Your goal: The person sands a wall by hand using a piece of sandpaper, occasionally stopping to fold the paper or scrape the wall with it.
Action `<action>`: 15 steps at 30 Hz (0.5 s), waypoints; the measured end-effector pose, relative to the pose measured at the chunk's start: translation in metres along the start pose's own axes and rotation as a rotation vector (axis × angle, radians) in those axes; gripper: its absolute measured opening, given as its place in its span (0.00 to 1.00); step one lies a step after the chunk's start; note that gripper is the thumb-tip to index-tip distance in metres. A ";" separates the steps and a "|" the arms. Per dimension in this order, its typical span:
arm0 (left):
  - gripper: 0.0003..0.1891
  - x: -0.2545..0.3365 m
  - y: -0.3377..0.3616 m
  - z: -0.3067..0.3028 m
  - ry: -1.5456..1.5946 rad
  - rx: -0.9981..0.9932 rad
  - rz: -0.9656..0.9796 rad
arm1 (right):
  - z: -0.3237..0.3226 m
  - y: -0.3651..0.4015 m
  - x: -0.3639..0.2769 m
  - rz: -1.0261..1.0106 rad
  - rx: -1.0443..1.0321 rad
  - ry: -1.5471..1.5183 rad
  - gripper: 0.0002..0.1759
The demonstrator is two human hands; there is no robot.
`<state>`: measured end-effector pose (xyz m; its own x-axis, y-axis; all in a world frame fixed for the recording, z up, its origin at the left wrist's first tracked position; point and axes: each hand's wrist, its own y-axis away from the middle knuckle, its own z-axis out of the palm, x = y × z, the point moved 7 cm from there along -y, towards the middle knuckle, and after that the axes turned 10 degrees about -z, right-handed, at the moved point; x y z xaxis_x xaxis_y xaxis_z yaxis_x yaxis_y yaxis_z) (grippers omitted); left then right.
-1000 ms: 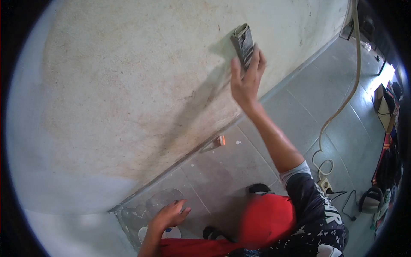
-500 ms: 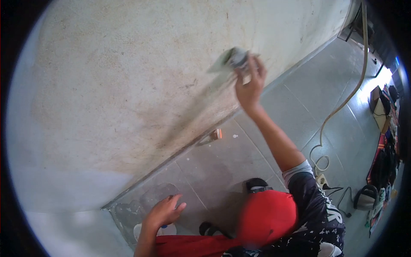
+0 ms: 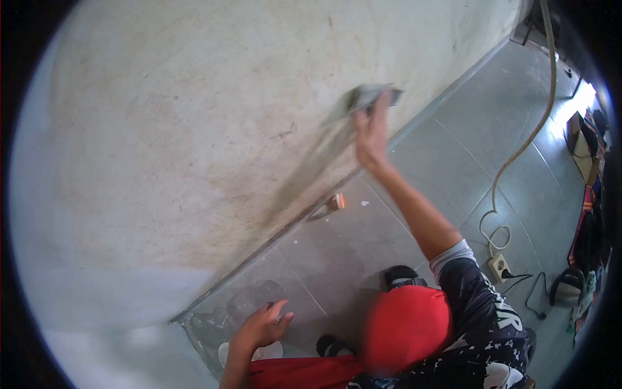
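My right hand [image 3: 373, 133] reaches up to the stained, pale wall [image 3: 194, 129]. It presses a flat grey piece [image 3: 370, 95], which looks like folded sandpaper, against the wall. The piece is blurred, so its exact kind is uncertain. Down at the left, my left hand [image 3: 264, 325] hovers with thumb and fingers apart, holding nothing. Partly hidden beneath it is a round white container [image 3: 271, 350]. A small flat tool with an orange end [image 3: 339, 201] lies on the floor by the foot of the wall.
Grey floor tiles [image 3: 453, 155] carry damp-looking patches near the corner. A pale cable [image 3: 518, 159] runs down to a socket block [image 3: 499, 267]. Farther right are a dark plug lead and piled belongings [image 3: 586, 214]. Black sandals [image 3: 400, 275] and rounded red cloth [image 3: 409, 327] are close below.
My right hand has flattened against the grey piece, its fingers now stretched along it. The view has shifted slightly, moving the floor things right. My left hand stays loosely spread.
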<state>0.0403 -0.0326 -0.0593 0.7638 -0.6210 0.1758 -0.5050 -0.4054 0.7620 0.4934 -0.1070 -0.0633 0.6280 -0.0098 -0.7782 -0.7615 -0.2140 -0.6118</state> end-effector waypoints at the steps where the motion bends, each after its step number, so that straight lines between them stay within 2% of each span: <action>1: 0.29 -0.003 0.004 -0.002 0.007 0.009 -0.012 | -0.012 -0.014 0.020 0.088 0.070 -0.039 0.53; 2: 0.29 -0.005 0.007 -0.003 -0.003 0.013 -0.025 | -0.021 -0.022 0.032 0.174 0.137 -0.074 0.54; 3: 0.30 -0.006 0.008 -0.002 -0.010 0.016 -0.032 | -0.020 -0.018 0.034 0.165 0.127 -0.081 0.54; 6: 0.30 -0.019 0.003 0.000 -0.028 -0.020 -0.094 | -0.004 0.015 0.011 -0.058 -0.065 0.244 0.60; 7: 0.30 -0.021 0.000 0.001 -0.010 -0.022 -0.096 | -0.001 0.016 0.011 -0.066 -0.081 0.242 0.60; 9: 0.30 -0.017 -0.008 -0.001 -0.060 -0.005 -0.062 | -0.008 0.020 0.006 -0.148 0.052 0.304 0.57; 10: 0.30 -0.011 -0.007 -0.003 -0.047 -0.009 -0.067 | -0.016 0.015 0.010 -0.278 0.143 0.367 0.50; 11: 0.30 0.000 -0.005 -0.007 -0.025 -0.012 -0.049 | -0.023 0.011 0.017 -0.280 0.130 0.359 0.50; 13: 0.30 0.002 0.001 -0.010 0.013 -0.010 -0.037 | -0.033 0.002 0.026 -0.227 0.119 0.264 0.39; 14: 0.29 0.003 0.002 -0.009 0.032 -0.008 0.020 | -0.033 -0.001 0.025 -0.240 0.104 0.259 0.39; 15: 0.29 0.006 0.003 -0.006 0.059 -0.011 0.080 | -0.037 -0.001 0.018 -0.321 0.130 0.318 0.31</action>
<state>0.0456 -0.0337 -0.0519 0.7441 -0.6100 0.2724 -0.5607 -0.3485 0.7511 0.5116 -0.1433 -0.0719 0.8375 -0.2667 -0.4769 -0.5217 -0.1310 -0.8430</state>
